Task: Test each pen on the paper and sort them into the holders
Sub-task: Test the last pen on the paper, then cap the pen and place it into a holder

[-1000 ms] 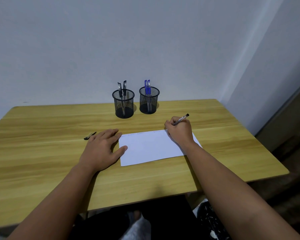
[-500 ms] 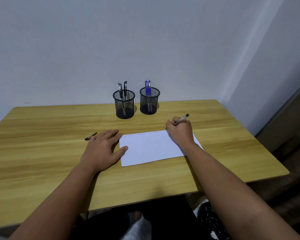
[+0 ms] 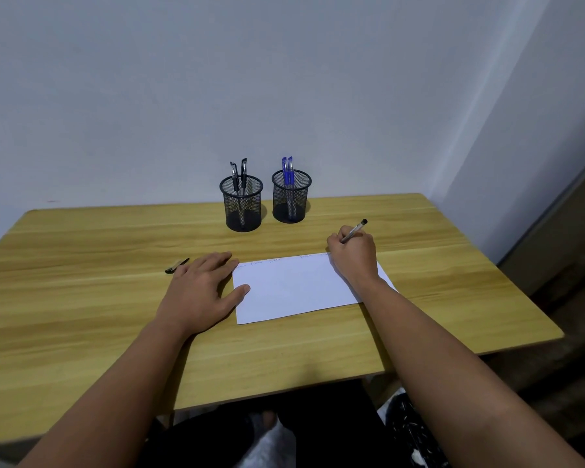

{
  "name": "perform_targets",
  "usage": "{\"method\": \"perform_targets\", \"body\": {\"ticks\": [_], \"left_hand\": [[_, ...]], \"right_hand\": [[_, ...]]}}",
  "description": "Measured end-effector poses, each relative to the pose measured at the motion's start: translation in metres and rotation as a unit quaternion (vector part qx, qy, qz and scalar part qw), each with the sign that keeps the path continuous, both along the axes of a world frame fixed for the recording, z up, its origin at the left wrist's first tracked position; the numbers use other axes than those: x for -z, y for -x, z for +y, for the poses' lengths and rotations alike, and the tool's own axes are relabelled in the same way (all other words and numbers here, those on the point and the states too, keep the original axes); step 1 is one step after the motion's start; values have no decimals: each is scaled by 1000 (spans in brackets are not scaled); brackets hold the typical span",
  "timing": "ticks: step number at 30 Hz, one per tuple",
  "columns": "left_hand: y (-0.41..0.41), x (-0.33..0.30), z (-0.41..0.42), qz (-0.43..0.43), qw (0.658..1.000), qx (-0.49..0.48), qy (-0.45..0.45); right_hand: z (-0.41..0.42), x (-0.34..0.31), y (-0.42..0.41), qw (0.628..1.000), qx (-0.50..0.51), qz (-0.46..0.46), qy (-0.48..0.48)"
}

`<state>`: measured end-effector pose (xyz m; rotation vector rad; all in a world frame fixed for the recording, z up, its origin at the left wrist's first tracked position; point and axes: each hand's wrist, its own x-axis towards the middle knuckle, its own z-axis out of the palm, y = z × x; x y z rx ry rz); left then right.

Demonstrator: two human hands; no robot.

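Observation:
My right hand point(image 3: 353, 255) grips a clear pen point(image 3: 354, 230) with a black end, its tip down at the far right edge of the white paper point(image 3: 294, 288). Faint scribbles run along the paper's far edge. My left hand point(image 3: 201, 292) lies flat on the table, fingers spread, its thumb on the paper's left edge. A black pen cap point(image 3: 177, 265) lies just left of that hand's fingertips. Two black mesh holders stand at the back: the left holder point(image 3: 242, 208) has two black pens, the right holder point(image 3: 291, 201) has two blue pens.
The wooden table point(image 3: 81, 298) stands against a white wall, with another wall close on the right. The table's near edge runs just above my lap, and dark floor shows to the right.
My right hand with the pen has slid slightly to the right along the paper's far edge. My left hand has stayed in place.

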<state>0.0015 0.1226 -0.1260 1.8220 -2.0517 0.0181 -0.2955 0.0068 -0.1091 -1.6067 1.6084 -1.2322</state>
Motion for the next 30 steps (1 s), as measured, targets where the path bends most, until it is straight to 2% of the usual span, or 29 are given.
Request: {"method": "perform_targets", "body": {"ticks": [7,12,18,20,22,26,28,30], "left_hand": [[0,-1,0,2,1000,-1,0],[0,-1,1,2,1000,0,-5],[2,-7,4,5,1000,-2,-13],[2,-9,4,2,1000,-1,-20],[1,-9,5,0,1000,-1,-27],[-1,-19,8,86,996,7,32],[-10,-24,5,81,991,-25,103],[-27,-30,2,49,987,-97,122]], "right_hand": [[-1,4,-1,999,-15,-36,-23],[1,2,-3,1000,-4,-29,-10],[-5,-30,4,977,54,-191,-83],[-10,-48,6,971,79,-216,-60],[-11,-64,9,973,103,-204,-22],[-4,-87,2,968,47,-243,-35],[3,-97,-6,962,-1,-258,-84],[10,-99,-15,954,-42,-276,-108]]}}
